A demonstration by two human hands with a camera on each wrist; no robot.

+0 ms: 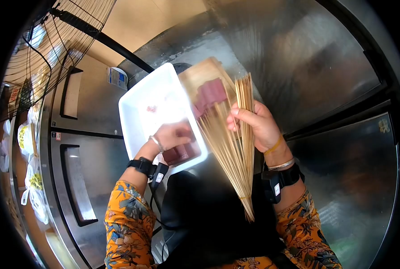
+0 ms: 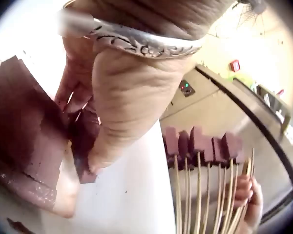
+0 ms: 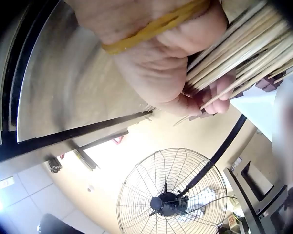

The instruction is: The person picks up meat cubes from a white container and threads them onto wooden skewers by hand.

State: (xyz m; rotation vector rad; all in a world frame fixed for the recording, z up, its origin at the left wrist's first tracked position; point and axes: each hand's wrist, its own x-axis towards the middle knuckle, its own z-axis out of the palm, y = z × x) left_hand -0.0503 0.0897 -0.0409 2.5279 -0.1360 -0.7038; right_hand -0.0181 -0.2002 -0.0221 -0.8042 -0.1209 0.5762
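Note:
My left hand [image 1: 172,136] is inside a white plastic tub [image 1: 129,105], thumb and fingers pinching a small dark red block [image 2: 84,146]. Larger dark red slabs [image 2: 27,131] with smooth, wet-looking faces lie beside those fingers in the tub. My right hand [image 1: 259,124] grips a bundle of bamboo skewers [image 1: 245,154], points upward, bound near the lower end. Some of the skewers fan out to the left, and their tips carry a row of dark red cubes [image 2: 201,144], seen in the left wrist view beyond the tub's wall.
A wooden board [image 1: 204,69] lies behind the tub on a metal surface. Steel doors [image 1: 94,166] with dark handles stand at the left, and more steel panels [image 1: 343,179] at the right. A wire fan [image 3: 171,195] stands close by. Bagged goods [image 1: 36,188] fill shelves at the far left.

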